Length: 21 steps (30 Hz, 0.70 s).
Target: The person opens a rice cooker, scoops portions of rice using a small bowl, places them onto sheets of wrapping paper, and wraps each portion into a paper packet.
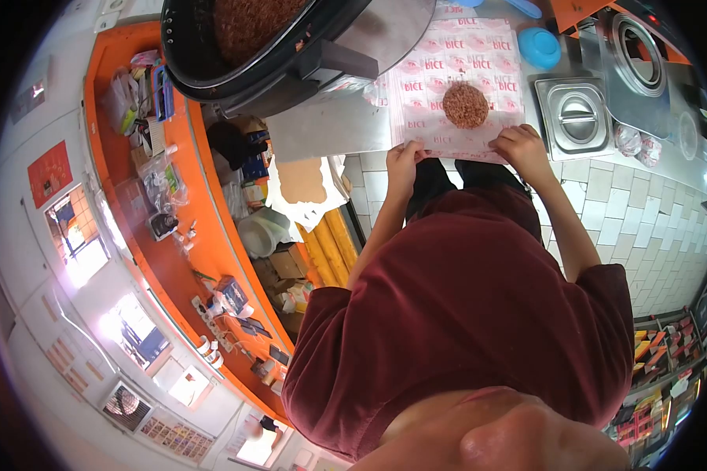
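Observation:
A sheet of printed wrapping paper (424,71) with red lettering lies on a stack of similar sheets on the counter. On it sits a round mound of reddish-brown rice (465,105). My left hand (405,163) pinches the near left corner of the paper. At the near right corner, the fingers of my right hand (524,149) are closed on the paper's edge. A few loose grains lie just beyond the mound.
A big black cooker pot (322,67) of brown rice stands at upper left. A blue bowl (540,49) and a lidded steel pan (575,118) are to the right, near wrapped bundles (638,144). An orange shelf (212,228) with bags and boxes runs along the left.

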Tool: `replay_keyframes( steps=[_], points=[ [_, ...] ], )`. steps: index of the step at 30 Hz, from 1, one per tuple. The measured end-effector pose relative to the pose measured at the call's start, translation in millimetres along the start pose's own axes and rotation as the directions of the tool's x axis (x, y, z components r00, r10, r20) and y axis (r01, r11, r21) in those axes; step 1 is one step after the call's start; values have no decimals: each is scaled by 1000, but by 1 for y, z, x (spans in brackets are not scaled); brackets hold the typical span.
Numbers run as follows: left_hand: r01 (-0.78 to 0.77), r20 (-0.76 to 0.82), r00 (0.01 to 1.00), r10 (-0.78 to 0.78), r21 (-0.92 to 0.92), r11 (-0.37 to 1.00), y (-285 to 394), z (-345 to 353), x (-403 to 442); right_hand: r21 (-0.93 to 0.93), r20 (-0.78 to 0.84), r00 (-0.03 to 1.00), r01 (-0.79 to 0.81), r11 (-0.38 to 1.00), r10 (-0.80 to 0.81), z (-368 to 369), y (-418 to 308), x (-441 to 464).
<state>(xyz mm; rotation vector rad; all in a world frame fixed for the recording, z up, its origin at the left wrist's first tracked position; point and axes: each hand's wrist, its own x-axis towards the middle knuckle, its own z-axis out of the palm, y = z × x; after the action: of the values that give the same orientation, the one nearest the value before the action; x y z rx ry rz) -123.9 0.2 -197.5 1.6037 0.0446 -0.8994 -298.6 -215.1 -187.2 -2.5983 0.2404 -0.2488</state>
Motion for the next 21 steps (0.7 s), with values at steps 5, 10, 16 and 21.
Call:
replay_keyframes(
  steps=[5,10,16,21],
  points=[
    [28,75,997,2,-406,913,-30,-14,-9,37,53,997,56,998,-58,-16,-10,14],
    [-776,519,626,582,340,532,-14,21,-17,188,84,996,-19,982,3,-6,15,30],
    [-923,860,336,384,382,-47,-37,23,15,408,284,958,-148,901,29,-20,33,55],
    [-899,862,296,411,396,-184,-33,34,30,202,-213,976,-8,979,52,14,87,105]
  ],
)
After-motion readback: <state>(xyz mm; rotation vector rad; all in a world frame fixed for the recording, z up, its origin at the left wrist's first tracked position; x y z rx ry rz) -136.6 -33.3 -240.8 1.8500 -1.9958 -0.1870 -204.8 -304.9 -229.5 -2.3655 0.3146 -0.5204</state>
